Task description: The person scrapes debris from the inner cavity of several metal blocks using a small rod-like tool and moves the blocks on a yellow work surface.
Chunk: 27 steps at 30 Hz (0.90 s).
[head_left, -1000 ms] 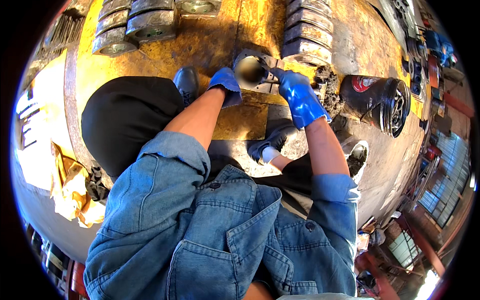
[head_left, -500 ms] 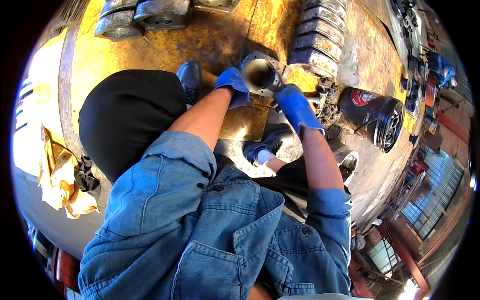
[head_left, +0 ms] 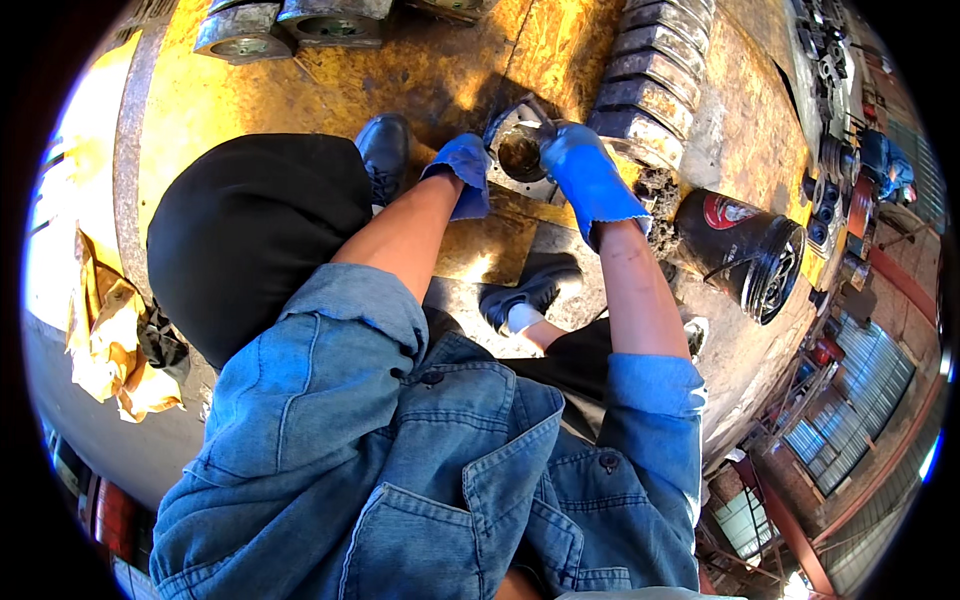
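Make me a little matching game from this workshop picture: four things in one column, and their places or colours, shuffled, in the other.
Things:
1. Gloved left hand
2. Gloved right hand
3. Bucket
4. Crumpled sheet

Places or colours:
A. Black, with a round red patch
B. At the left side of the metal block with the round hole
C. Yellowish, at the far left of the picture
D. At the right side of that block

Right pairs: 1-B, 2-D, 3-A, 4-C
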Each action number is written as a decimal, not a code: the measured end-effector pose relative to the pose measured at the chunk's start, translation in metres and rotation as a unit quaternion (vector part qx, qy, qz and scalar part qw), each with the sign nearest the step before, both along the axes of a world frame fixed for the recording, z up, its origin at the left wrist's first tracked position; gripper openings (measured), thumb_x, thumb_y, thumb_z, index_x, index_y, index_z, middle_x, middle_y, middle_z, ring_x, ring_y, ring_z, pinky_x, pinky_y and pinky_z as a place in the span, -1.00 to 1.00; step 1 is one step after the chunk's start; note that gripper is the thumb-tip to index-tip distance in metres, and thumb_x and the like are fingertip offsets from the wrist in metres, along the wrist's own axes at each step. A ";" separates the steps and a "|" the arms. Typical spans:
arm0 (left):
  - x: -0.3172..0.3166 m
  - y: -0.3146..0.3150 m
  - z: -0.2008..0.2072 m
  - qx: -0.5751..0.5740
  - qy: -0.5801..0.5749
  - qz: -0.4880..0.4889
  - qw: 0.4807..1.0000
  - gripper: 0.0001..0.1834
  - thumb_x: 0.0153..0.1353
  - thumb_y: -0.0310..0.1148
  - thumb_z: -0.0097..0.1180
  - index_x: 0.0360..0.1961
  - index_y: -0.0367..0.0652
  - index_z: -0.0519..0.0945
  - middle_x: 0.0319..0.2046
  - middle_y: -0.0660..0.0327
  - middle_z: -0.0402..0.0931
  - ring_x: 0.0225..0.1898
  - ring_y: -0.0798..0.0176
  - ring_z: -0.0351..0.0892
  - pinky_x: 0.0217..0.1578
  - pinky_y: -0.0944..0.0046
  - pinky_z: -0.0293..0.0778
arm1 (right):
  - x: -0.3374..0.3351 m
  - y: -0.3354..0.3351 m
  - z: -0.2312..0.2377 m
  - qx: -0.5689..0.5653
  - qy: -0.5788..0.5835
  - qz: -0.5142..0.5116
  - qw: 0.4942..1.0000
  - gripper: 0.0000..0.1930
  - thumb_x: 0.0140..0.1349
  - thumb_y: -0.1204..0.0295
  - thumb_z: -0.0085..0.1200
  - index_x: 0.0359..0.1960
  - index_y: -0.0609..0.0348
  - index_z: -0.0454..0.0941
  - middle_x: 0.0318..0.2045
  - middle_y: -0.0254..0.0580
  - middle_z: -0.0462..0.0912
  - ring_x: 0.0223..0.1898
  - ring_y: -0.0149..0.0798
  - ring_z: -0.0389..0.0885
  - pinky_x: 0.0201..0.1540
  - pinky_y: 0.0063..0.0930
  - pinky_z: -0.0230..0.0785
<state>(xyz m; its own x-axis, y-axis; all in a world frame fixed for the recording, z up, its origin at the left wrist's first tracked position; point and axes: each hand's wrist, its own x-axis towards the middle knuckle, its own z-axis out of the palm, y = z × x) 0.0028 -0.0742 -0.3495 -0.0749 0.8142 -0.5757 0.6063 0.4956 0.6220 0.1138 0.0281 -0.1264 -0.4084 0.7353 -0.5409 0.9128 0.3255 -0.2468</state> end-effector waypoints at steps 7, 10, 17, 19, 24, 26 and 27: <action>-0.011 -0.025 -0.092 0.066 0.032 -0.004 0.997 -0.66 0.22 -0.16 0.17 -0.20 -0.22 0.72 -0.17 -0.11 0.66 -0.04 -0.18 0.65 -0.12 0.02 0.55 | -0.016 -0.036 0.019 -0.088 -0.018 0.126 0.988 -0.74 0.27 0.30 0.01 -0.12 0.10 0.67 -0.28 0.05 0.70 -0.25 0.03 0.67 -0.20 -0.12 0.52; -0.008 -0.015 -0.051 0.045 0.007 0.022 0.999 -0.65 0.20 -0.15 0.20 -0.19 -0.23 0.72 -0.18 -0.11 0.67 -0.05 -0.16 0.65 -0.13 0.02 0.54 | 0.015 -0.034 0.024 -0.170 -0.018 -0.021 0.985 -0.68 0.29 0.29 0.07 -0.02 0.17 0.65 -0.42 -0.14 0.71 -0.49 -0.32 0.62 -0.38 -0.38 0.51; -0.026 -0.019 0.032 -0.023 -0.007 0.021 1.000 -0.67 0.18 -0.16 0.23 -0.16 -0.17 0.73 -0.13 -0.11 0.65 -0.02 -0.21 0.62 -0.13 -0.01 0.55 | 0.032 -0.040 0.042 -0.194 0.122 -0.375 0.898 -0.72 0.34 0.35 -0.02 -0.13 0.22 0.70 -0.48 -0.22 0.71 -0.57 -0.41 0.54 -0.56 -0.52 0.31; -0.029 -0.023 0.029 -0.014 -0.012 0.050 0.999 -0.68 0.18 -0.16 0.23 -0.16 -0.16 0.73 -0.13 -0.11 0.65 -0.02 -0.22 0.61 -0.12 -0.01 0.55 | 0.030 -0.035 0.041 -0.190 0.099 -0.371 0.904 -0.72 0.34 0.35 -0.06 -0.20 0.19 0.72 -0.50 -0.22 0.70 -0.60 -0.41 0.51 -0.55 -0.54 0.31; -0.022 -0.011 0.052 -0.020 -0.001 0.047 0.999 -0.67 0.19 -0.14 0.20 -0.18 -0.15 0.73 -0.13 -0.11 0.65 -0.03 -0.20 0.62 -0.11 -0.01 0.56 | 0.046 -0.026 0.018 -0.150 0.142 -0.358 0.911 -0.71 0.32 0.33 -0.07 -0.24 0.17 0.73 -0.49 -0.22 0.72 -0.57 -0.39 0.55 -0.54 -0.53 0.31; -0.025 -0.017 0.048 -0.016 0.004 0.048 0.999 -0.67 0.20 -0.14 0.19 -0.19 -0.15 0.74 -0.14 -0.11 0.65 -0.03 -0.20 0.62 -0.11 -0.02 0.56 | 0.029 -0.029 0.024 -0.148 0.156 -0.341 0.915 -0.70 0.31 0.32 -0.06 -0.23 0.18 0.73 -0.49 -0.22 0.71 -0.56 -0.40 0.56 -0.53 -0.53 0.32; -0.026 -0.018 0.045 -0.010 0.005 0.046 0.999 -0.67 0.20 -0.13 0.18 -0.19 -0.15 0.74 -0.14 -0.11 0.65 -0.04 -0.20 0.62 -0.11 -0.02 0.57 | 0.020 -0.027 0.029 -0.149 0.154 -0.323 0.922 -0.69 0.31 0.32 -0.06 -0.21 0.18 0.73 -0.49 -0.22 0.71 -0.55 -0.40 0.57 -0.53 -0.53 0.32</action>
<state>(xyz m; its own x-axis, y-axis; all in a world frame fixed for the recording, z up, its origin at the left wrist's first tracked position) -0.0231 -0.0925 -0.3050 -0.1557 0.7922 -0.5900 0.5640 0.5617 0.6053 0.1335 0.0009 -0.0975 -0.1049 0.7164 -0.6898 0.7641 -0.3859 -0.5170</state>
